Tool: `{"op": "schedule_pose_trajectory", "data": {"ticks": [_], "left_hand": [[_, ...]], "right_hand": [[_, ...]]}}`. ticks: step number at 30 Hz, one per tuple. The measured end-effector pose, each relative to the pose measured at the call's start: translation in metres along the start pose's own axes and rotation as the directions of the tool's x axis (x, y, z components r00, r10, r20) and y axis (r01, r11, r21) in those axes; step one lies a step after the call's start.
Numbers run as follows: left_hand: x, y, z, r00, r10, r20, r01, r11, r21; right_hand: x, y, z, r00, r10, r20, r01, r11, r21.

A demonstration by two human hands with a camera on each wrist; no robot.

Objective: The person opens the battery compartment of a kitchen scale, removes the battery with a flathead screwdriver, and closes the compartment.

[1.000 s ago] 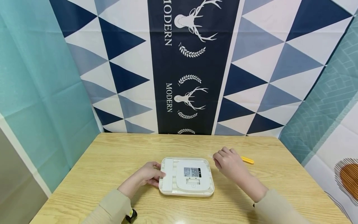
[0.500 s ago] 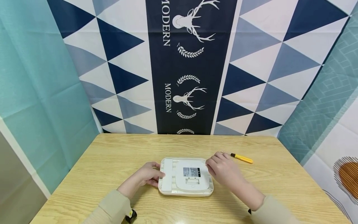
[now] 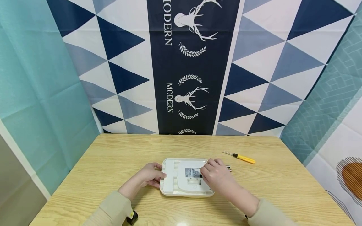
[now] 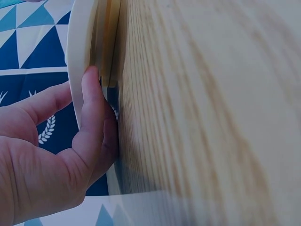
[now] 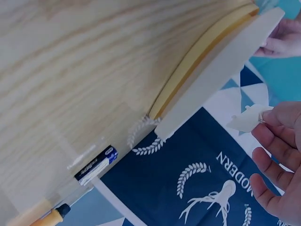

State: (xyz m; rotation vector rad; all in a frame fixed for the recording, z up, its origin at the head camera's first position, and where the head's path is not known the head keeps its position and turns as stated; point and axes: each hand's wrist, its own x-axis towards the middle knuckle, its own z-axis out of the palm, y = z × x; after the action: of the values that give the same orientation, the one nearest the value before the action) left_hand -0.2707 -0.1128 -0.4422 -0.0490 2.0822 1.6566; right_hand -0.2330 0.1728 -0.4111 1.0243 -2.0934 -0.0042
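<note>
A flat white battery device (image 3: 176, 188) lies on the table, its side with the printed label (image 3: 191, 172) and uncovered battery compartment (image 3: 194, 182) facing up. My left hand (image 3: 151, 176) grips its left edge, thumb on top and fingers below; the left wrist view shows this hand (image 4: 61, 141) at the rim. Over the device's right part, my right hand (image 3: 216, 174) hides that corner. In the right wrist view the right hand (image 5: 280, 146) pinches a small white battery cover (image 5: 248, 118) between thumb and index finger, apart from the device.
Batteries (image 5: 96, 165) lie on the table just right of the device, partly behind my right hand in the head view. Farther back right is a yellow-handled screwdriver (image 3: 244, 158). A patterned cloth (image 3: 186, 62) hangs behind the table (image 3: 127, 153).
My right hand has moved left from beside the device to over its right part, uncovering the screwdriver and the battery ends. The left hand keeps its grip in place.
</note>
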Motion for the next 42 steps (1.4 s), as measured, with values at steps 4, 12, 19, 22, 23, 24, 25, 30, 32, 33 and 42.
{"op": "schedule_pose_trajectory", "data": {"ticks": [4, 12, 19, 22, 23, 24, 25, 30, 32, 33, 42], "left_hand": [[0.0, 0.0, 0.0, 1.0, 0.003, -0.001, -0.003, 1.0, 0.0], [0.0, 0.0, 0.0, 1.0, 0.006, 0.002, -0.006, 1.0, 0.001], [-0.001, 0.001, 0.0, 1.0, 0.01, 0.008, -0.01, 1.0, -0.007], [-0.002, 0.001, 0.0, 1.0, 0.011, 0.013, -0.011, 1.0, -0.006], [-0.002, 0.001, 0.0, 1.0, 0.01, 0.014, -0.01, 1.0, -0.006], [-0.002, 0.001, 0.0, 1.0, 0.011, 0.015, -0.011, 1.0, -0.005], [-0.002, 0.001, 0.0, 1.0, 0.011, 0.014, -0.011, 1.0, -0.003], [-0.002, 0.0, 0.001, 1.0, 0.011, 0.015, -0.012, 1.0, 0.002], [-0.002, 0.0, 0.001, 1.0, 0.012, 0.016, -0.012, 1.0, 0.003], [-0.002, 0.0, 0.001, 1.0, 0.013, 0.017, -0.013, 1.0, 0.003], [-0.001, 0.001, 0.001, 1.0, 0.011, 0.018, -0.011, 1.0, 0.002]], "right_hand": [[0.0, -0.006, 0.001, 0.999, 0.001, 0.054, -0.001, 1.0, 0.001], [0.0, -0.015, 0.002, 0.997, -0.014, 0.074, 0.012, 1.0, 0.019], [0.001, -0.02, 0.006, 0.995, -0.06, 0.078, 0.061, 0.998, -0.009], [0.001, -0.022, 0.007, 0.993, -0.077, 0.088, 0.077, 0.997, -0.007], [0.001, -0.022, 0.007, 0.992, -0.081, 0.095, 0.082, 0.997, -0.005], [0.001, -0.023, 0.007, 0.991, -0.083, 0.103, 0.084, 0.996, -0.004], [0.0, -0.023, 0.007, 0.99, -0.084, 0.112, 0.085, 0.996, -0.001], [-0.001, -0.025, 0.008, 0.985, -0.086, 0.147, 0.085, 0.996, 0.014], [-0.001, -0.025, 0.008, 0.985, -0.091, 0.148, 0.089, 0.996, 0.016], [-0.001, -0.025, 0.008, 0.985, -0.094, 0.146, 0.092, 0.996, 0.017], [-0.001, -0.028, 0.009, 0.983, -0.118, 0.142, 0.117, 0.993, 0.018]]}}
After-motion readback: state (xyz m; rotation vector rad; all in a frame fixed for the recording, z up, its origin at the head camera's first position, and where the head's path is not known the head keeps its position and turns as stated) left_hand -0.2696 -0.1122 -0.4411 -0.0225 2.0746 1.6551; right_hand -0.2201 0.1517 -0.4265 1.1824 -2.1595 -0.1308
